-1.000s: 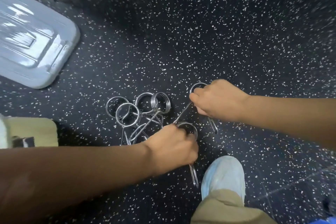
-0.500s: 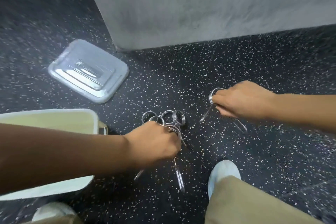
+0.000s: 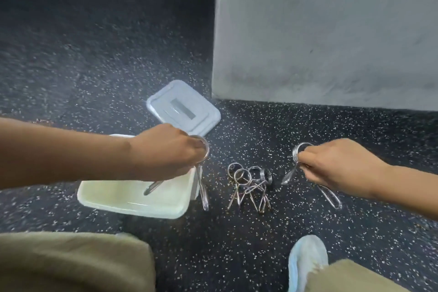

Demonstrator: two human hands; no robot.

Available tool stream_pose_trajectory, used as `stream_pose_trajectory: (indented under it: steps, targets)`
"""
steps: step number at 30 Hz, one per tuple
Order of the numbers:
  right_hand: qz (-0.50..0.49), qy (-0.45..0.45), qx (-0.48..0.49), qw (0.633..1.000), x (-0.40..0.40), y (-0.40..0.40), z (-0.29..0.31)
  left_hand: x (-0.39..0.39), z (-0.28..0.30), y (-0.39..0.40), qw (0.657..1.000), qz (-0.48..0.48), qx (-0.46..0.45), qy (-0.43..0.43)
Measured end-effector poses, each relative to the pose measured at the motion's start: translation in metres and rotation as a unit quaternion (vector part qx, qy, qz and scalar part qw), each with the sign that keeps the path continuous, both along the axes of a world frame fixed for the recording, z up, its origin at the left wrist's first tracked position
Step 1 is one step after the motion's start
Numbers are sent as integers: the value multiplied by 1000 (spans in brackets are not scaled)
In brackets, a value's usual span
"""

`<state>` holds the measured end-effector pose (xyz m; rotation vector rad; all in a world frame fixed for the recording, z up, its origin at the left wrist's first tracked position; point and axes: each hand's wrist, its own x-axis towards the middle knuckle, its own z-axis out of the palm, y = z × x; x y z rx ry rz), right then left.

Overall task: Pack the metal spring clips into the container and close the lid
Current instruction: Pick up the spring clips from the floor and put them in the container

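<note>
A pale, open container (image 3: 132, 204) sits on the speckled black floor. Its grey lid (image 3: 187, 106) lies flat just behind it. My left hand (image 3: 166, 152) hovers over the container's right end, shut on a metal spring clip (image 3: 202, 178) whose handles hang down across the rim. My right hand (image 3: 331, 163) is off to the right above the floor, shut on another spring clip (image 3: 296, 152). Between the two hands a pile of several spring clips (image 3: 251, 185) lies on the floor beside the container.
A grey wall block (image 3: 320, 31) rises behind the lid and to the right. My knees in khaki trousers (image 3: 71, 263) and a light blue shoe cover (image 3: 308, 256) fill the bottom edge. Dark speckled floor (image 3: 83, 66) stretches to the left.
My left hand has lifted its clip off the floor and carried it left over the container. The right hand has raised its clip. The camera has tilted up, showing the container whole.
</note>
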<state>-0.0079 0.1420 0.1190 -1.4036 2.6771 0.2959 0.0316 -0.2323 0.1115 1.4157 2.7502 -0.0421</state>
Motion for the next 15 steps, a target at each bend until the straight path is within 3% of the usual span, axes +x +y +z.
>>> stream_pose_trajectory:
  steps: [7, 11, 15]
  targets:
    - [-6, -16, -51, 999, 25, -71, -14, 24, -23, -95, 989, 138, -52, -6]
    - [-64, -49, -90, 993, 46, -114, -34, 27, -57, -123, 980, 189, -67, -1]
    - [-126, -77, -99, 984, 64, -145, -52, 25, -111, -138, 956, 224, -168, -89]
